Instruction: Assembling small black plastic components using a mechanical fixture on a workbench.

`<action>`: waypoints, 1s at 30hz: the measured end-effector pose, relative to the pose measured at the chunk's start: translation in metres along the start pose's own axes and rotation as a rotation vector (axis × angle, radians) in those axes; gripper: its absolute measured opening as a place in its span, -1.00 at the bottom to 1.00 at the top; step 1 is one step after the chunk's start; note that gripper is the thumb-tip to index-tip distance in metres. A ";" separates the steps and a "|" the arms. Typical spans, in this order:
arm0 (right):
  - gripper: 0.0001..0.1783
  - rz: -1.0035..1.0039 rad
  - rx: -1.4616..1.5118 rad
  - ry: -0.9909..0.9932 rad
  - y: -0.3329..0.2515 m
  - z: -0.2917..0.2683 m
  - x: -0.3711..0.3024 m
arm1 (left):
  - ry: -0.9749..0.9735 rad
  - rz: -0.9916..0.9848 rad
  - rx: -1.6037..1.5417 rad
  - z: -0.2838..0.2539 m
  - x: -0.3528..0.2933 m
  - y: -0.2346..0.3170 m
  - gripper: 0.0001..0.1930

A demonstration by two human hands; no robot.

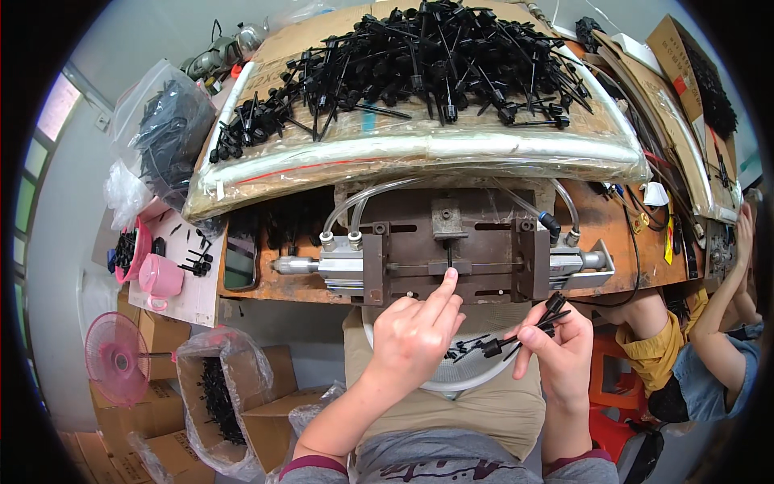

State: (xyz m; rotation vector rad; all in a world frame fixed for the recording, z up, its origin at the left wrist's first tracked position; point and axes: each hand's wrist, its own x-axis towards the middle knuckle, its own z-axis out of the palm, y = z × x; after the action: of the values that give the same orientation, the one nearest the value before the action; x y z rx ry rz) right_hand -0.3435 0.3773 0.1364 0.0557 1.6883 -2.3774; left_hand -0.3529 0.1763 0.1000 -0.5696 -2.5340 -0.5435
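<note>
My left hand (415, 335) reaches over the front of a brown metal fixture (484, 282). Its index finger is stretched out, and the tip touches or nearly touches the lower end of a thin black plastic piece (450, 252) standing in the fixture's middle. The other left fingers are curled; nothing shows in them. Between thumb and fingers, my right hand (556, 347) grips several black plastic stakes with knobbed heads (493, 347), pointing different ways. Below both hands, a white mesh basket (455, 379) rests on my lap with small black pieces (468, 347) in it.
A heap of black stakes (435, 64) covers the cardboard-lined shelf (419, 149) behind the fixture. Air cylinders (343, 270) with clear hoses flank it. At left are a pink mug (161, 276), a phone (242, 262) and a pink fan (117, 359). Another person (717, 347) sits at right.
</note>
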 end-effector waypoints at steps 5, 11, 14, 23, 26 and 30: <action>-0.91 0.072 0.034 0.012 0.006 -0.001 0.006 | -0.057 -0.009 -0.004 -0.006 0.002 0.001 -0.73; -0.89 0.189 0.200 -0.061 0.007 -0.002 0.006 | -0.062 0.035 -0.608 -0.037 0.003 0.016 -0.59; -0.89 0.260 0.265 -0.136 0.008 0.002 0.008 | -0.060 0.095 -0.674 -0.037 -0.002 0.018 -0.67; -0.79 -0.011 0.331 -0.047 0.005 0.000 0.004 | 0.087 -0.110 -0.465 -0.039 -0.013 0.012 -0.73; -0.80 -0.118 0.270 0.003 -0.002 0.000 -0.002 | 0.067 -0.156 -0.312 -0.023 -0.013 0.010 -0.74; -0.81 -0.243 0.201 0.056 -0.005 0.005 -0.007 | 0.050 -0.034 -0.095 -0.001 -0.016 0.000 -0.77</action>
State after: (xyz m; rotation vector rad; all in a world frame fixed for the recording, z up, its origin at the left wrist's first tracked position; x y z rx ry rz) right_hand -0.3375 0.3750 0.1435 -0.0539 1.5513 -2.7432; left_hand -0.3399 0.1715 0.0921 -0.5405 -2.4848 -0.6847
